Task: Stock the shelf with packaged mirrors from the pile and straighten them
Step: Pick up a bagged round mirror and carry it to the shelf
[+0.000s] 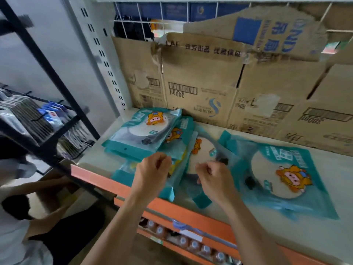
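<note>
While both fists hover, packaged mirrors (145,131) lie overlapped on the shelf (315,236).
Left hand (152,173) and right hand (214,178) curled, grip indeterminate; one packet (282,180) at 3 o'clock.

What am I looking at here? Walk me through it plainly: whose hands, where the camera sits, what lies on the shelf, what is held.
There is no machine: a person wears one wide-angle camera on the head, looking forward and down, so their own arms reach in from below.

The left hand and right hand are loosely curled over the pale shelf with an orange front edge. Whether either hand actually grips a packet cannot be told; the picture is blurred.

On the shelf lie teal plastic packets of round mirrors with a cartoon pig: an untidy overlapping pile on the left and a single packet lying flat on the right. Flattened brown cardboard boxes line the back. Bottles stand on the shelf below.
</note>
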